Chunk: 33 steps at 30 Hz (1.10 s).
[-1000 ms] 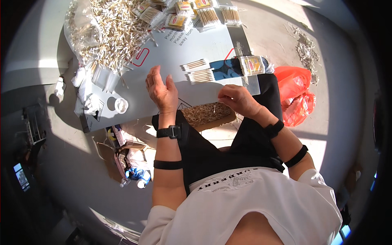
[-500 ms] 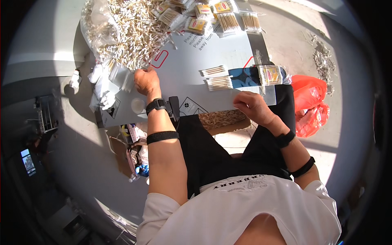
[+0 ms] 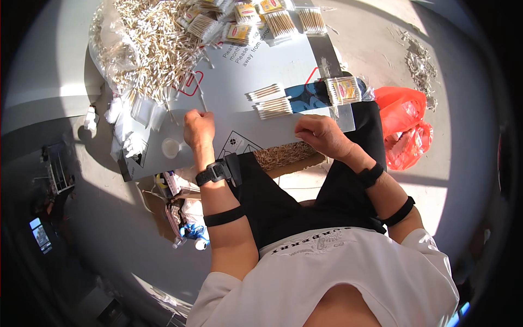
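My left hand [image 3: 199, 129] is closed above the grey board. A single cotton swab [image 3: 201, 97] sticks up from its fingertips, apparently pinched there. Beyond it lies a large heap of loose cotton swabs [image 3: 150, 46], partly on clear plastic. Off to the right, my right hand [image 3: 326, 137] hovers with curled fingers pressed together; whatever they hold, if anything, is hidden. Just past that hand, two small rows of cotton swabs [image 3: 274, 108] rest beside a dark blue strip [image 3: 308, 97]. A filled pack of cotton swabs [image 3: 343, 91] with a yellow label sits at the strip's right end.
Several filled swab packs [image 3: 280, 24] lie at the board's far side. Clear empty bags [image 3: 143, 111] and a small round lid-like disc [image 3: 171, 147] are at the left. Red plastic bags [image 3: 403, 125] stand on the floor at right. A box of swabs [image 3: 289, 156] sits below the near edge.
My left hand has drawn back from the heap's edge toward me, with a swab now showing at its fingertips. My right hand stays by the swab rows. The whole view has shifted slightly.
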Tool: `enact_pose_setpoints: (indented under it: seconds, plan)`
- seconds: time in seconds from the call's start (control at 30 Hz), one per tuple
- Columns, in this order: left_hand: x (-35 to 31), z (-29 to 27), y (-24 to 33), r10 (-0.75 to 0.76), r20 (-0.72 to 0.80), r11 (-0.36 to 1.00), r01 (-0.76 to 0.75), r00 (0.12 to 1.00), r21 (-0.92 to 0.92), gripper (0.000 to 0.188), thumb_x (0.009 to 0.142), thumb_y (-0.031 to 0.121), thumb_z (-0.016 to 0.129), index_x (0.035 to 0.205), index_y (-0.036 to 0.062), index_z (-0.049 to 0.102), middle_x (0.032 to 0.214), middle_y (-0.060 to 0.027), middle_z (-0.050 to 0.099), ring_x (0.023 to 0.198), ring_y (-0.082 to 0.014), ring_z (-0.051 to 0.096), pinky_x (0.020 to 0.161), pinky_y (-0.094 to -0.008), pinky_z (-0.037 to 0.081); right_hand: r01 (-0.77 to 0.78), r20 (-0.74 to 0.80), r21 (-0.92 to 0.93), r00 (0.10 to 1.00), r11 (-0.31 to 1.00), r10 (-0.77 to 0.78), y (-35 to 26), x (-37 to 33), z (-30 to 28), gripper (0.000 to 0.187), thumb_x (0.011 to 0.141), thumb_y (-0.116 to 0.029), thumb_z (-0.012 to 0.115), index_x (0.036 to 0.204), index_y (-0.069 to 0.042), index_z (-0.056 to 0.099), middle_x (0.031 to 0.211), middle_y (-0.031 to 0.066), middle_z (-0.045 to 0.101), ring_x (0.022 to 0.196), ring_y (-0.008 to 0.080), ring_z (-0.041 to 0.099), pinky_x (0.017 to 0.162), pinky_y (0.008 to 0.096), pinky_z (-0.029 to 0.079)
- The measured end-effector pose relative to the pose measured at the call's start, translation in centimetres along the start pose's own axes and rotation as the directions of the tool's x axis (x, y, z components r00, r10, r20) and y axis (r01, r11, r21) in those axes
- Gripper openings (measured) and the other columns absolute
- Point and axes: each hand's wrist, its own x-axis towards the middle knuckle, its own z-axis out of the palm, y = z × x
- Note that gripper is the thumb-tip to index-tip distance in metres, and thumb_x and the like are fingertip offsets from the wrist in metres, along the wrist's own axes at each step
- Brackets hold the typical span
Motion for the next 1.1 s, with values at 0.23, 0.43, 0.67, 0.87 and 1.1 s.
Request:
enact_pose_setpoints:
  seconds: [0.23, 0.43, 0.67, 0.87, 1.1]
  plan:
    - [-0.1, 0.1, 6.3, 0.525, -0.048, 0.843, -0.512, 0.850, 0.162, 0.007, 0.079, 0.012, 0.060, 0.078, 0.0050, 0.060, 0.079, -0.0166, 0.067, 0.078, -0.0381, 0.064, 0.066, -0.0481, 0.049, 0.038, 0.002, 0.019, 0.999, 0.999, -0.038, 0.3, -0.1, -0.1, 0.008, 0.082, -0.006, 0.064, 0.084, -0.001, 0.058, 0.075, 0.0134, 0.059, 0.072, 0.0305, 0.060, 0.064, 0.0352, 0.048]
    - [0.8, 0.4, 9.1, 0.760, 0.270, 0.600, -0.798, 0.591, 0.059, 0.003, 0.081, 0.008, 0.059, 0.084, 0.0096, 0.061, 0.083, -0.0116, 0.064, 0.084, -0.0338, 0.062, 0.071, -0.0405, 0.049, 0.003, -0.267, 0.089, 0.963, 0.996, 0.021, -0.1, 1.3, 0.3, 0.004, 0.086, -0.002, 0.062, 0.085, 0.000, 0.059, 0.080, 0.0089, 0.060, 0.068, 0.0205, 0.058, 0.062, 0.0317, 0.047]
    - [-0.6, 4.2, 6.8, 0.679, -0.133, 0.596, -0.648, 0.722, -0.474, 0.023, 0.088, 0.007, 0.056, 0.109, 0.0007, 0.061, 0.109, -0.0110, 0.058, 0.104, -0.0256, 0.056, 0.091, -0.0353, 0.045, 0.178, -0.524, 0.312, 0.851, 0.933, 0.013, 0.8, 5.9, 1.2, 0.024, 0.097, -0.006, 0.050, 0.119, 0.000, 0.055, 0.126, 0.0111, 0.053, 0.114, 0.0184, 0.051, 0.098, 0.0282, 0.040]
    - [-5.8, 7.5, 8.0, 0.351, -0.130, 0.170, -0.199, 0.927, -0.965, 0.043, 0.097, 0.014, 0.046, 0.135, -0.0046, 0.043, 0.137, -0.0156, 0.046, 0.129, -0.0228, 0.040, 0.111, -0.0351, 0.027, 0.250, -0.578, 0.413, 0.815, 0.876, 0.039, 1.8, 8.8, 3.8, 0.032, 0.100, -0.011, 0.045, 0.128, 0.002, 0.051, 0.136, 0.0143, 0.048, 0.129, 0.0217, 0.043, 0.107, 0.0296, 0.032]
    - [-5.9, 6.6, 7.3, 0.366, -0.091, 0.072, -0.125, 0.926, -0.990, 0.047, 0.096, 0.018, 0.047, 0.139, -0.0015, 0.040, 0.142, -0.0164, 0.042, 0.132, -0.0253, 0.038, 0.111, -0.0366, 0.028, 0.230, -0.526, 0.436, 0.849, 0.870, 0.039, 1.9, 8.5, 3.9, 0.031, 0.099, -0.008, 0.044, 0.126, 0.005, 0.051, 0.134, 0.0157, 0.049, 0.128, 0.0210, 0.043, 0.107, 0.0293, 0.032]
